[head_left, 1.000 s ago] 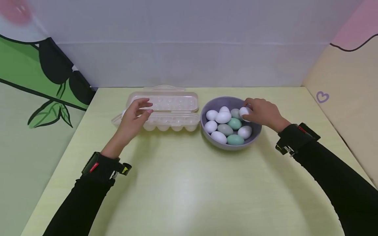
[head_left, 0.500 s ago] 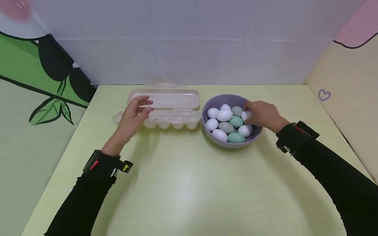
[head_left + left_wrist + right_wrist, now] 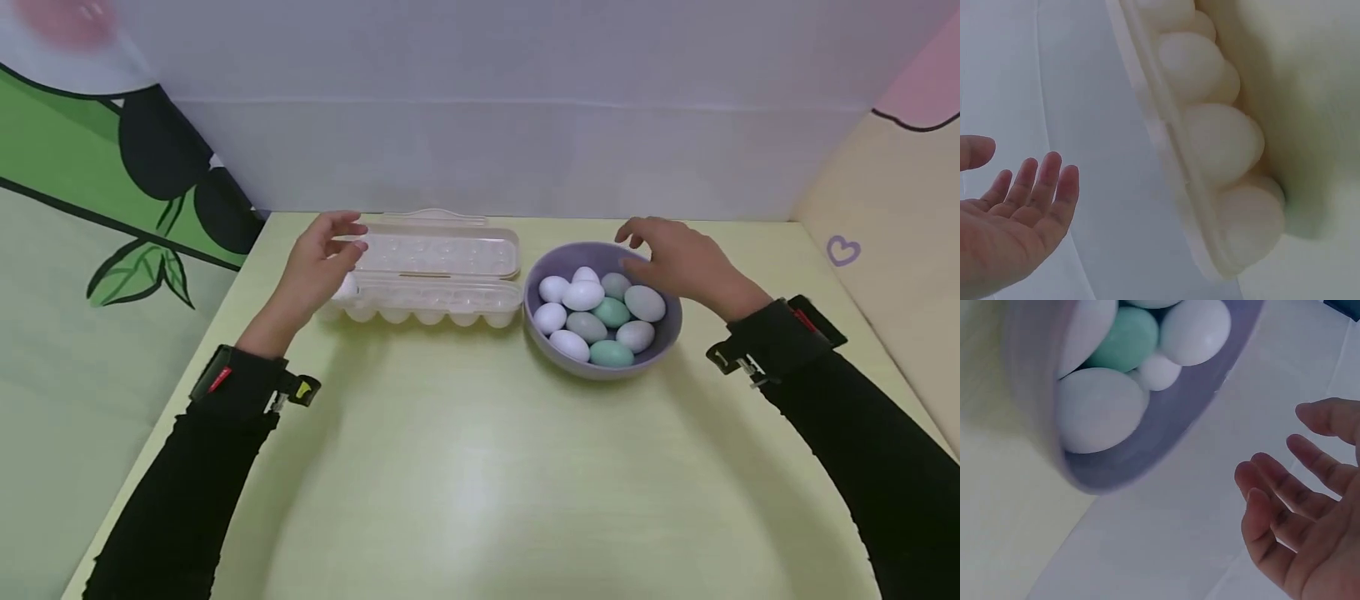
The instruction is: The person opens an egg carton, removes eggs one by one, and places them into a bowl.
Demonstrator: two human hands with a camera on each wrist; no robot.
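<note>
A purple bowl (image 3: 602, 374) holds white, grey and green eggs, among them a pale egg (image 3: 645, 303) at its right side. My right hand (image 3: 686, 262) hovers over the bowl's right rim with fingers loosely bent and nothing in them; the right wrist view shows its fingers (image 3: 1300, 487) apart from the eggs. To the left stands a clear egg carton (image 3: 442, 297) with its lid (image 3: 442, 252) folded back. Above the carton's left end is my left hand (image 3: 315, 262), holding nothing, fingers relaxed. A white egg (image 3: 347, 287) shows at that end, partly hidden by the hand.
The carton and bowl stand side by side near the back of a pale table (image 3: 465, 450). Behind them rises a light wall (image 3: 487, 158), and a printed panel (image 3: 75, 333) borders the left side.
My right hand has let go of the pale egg, which now lies in the bowl, and has lifted with its fingers spread. My left hand has shifted slightly up and left.
</note>
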